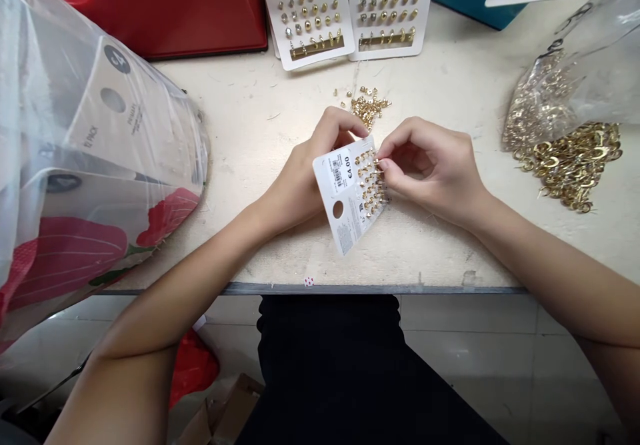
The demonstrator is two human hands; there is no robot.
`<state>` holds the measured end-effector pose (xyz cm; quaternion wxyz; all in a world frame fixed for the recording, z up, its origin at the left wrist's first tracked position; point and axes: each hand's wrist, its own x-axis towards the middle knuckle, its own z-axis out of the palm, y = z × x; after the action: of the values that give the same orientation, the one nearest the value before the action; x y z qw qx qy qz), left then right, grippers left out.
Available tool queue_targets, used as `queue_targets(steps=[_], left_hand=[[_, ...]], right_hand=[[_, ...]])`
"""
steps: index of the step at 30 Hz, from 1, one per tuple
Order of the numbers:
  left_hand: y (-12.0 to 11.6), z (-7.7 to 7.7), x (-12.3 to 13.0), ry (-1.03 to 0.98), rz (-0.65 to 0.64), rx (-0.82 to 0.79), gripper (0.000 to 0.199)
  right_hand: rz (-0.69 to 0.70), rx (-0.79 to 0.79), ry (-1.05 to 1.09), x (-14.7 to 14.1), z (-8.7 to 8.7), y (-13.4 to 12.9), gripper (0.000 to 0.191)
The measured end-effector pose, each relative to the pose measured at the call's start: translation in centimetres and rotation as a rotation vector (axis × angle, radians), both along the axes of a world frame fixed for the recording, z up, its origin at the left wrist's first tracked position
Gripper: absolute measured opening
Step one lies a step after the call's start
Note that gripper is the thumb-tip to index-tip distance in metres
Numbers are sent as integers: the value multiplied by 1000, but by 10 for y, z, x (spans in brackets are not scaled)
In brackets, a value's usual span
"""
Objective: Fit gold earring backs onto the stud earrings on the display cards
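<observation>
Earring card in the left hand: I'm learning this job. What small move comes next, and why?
Probably press the earring under the fingertips of the right hand into the card before taking another: the left hand holds the card, those fingertips are on its rows of earrings, and loose gold pieces lie nearby.
</observation>
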<state>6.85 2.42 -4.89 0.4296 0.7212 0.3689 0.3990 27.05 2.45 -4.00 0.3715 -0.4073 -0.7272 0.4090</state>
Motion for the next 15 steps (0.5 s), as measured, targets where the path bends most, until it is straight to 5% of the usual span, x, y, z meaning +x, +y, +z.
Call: queue_targets(steps=[10,15], left_hand=[[0,9,1,137,-13,46,12],[4,3,0,221,57,246,11]], right_hand=[[4,4,-13,2,-1,0,9],[27,-40,16,3,1,1,11]])
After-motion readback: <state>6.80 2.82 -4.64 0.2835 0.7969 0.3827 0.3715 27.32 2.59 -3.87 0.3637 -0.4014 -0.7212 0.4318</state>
